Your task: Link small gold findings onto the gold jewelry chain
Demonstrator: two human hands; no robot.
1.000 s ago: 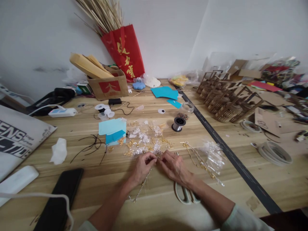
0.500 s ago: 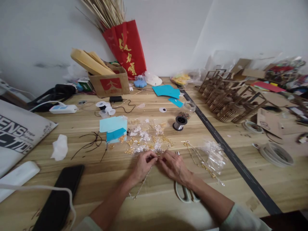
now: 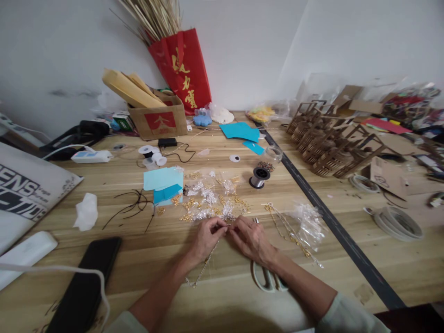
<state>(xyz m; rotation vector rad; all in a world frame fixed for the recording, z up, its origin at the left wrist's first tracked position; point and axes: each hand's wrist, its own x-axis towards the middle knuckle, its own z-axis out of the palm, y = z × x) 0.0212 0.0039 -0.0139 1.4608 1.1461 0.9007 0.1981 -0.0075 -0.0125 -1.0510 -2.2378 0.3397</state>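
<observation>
My left hand (image 3: 207, 238) is pinched closed on one end of a thin beaded chain (image 3: 200, 276), which hangs from the fingers and trails on the wooden table. Facing it, fingertips nearly touching, my right hand (image 3: 250, 238) is closed too; a tiny piece between the fingertips is too small to name. Just beyond both hands lie heaps of silver beads (image 3: 227, 209) and gold beads (image 3: 187, 216). Scissors (image 3: 266, 280) lie partly under my right wrist. Farther right are a gold chain (image 3: 286, 226) and crumpled clear plastic bags (image 3: 310, 224).
A spool of thin wire (image 3: 258, 178) stands behind the beads, near a glass jar (image 3: 272, 158). Blue cards (image 3: 163, 179) and black cords (image 3: 133, 206) lie left. A phone (image 3: 85, 282) and white cable are at front left; wooden baskets (image 3: 326, 143) stand back right.
</observation>
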